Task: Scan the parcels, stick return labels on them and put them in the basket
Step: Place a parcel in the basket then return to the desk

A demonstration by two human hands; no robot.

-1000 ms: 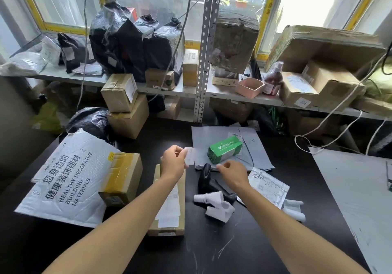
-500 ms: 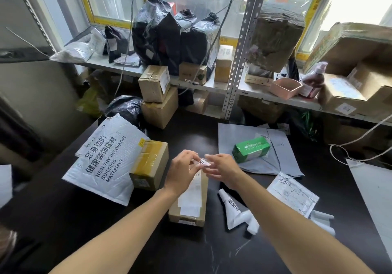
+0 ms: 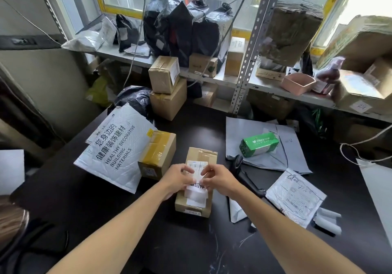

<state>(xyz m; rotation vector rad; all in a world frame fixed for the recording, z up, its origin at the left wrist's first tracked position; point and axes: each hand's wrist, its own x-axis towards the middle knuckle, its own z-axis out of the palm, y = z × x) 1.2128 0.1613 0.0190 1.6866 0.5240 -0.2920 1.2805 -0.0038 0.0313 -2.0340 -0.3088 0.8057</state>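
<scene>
both hands (image 3: 198, 178) pinching return label (image 3: 198, 185), on cardboard parcel (image 3: 196, 181)

Return label (image 3: 197, 185): print partly covered by both hands, unreadable. 
Scanner (image 3: 244, 170): lower body hidden behind right forearm. 
Brown object (image 3: 11, 220), frame's left edge: cut off, blurred, unidentifiable. 
White sheet (image 3: 379, 189), right edge: cut off. 
Shelf cartons (image 3: 360, 46), upper right: blurred, cropped.

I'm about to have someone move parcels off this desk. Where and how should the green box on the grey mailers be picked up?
Grip the green box across its two long sides, coming from above. It lies flat on the grey mailers with its top free; it looks narrow enough for one hand to span. The scanner lies by its near-left end, so avoid that end.
</scene>
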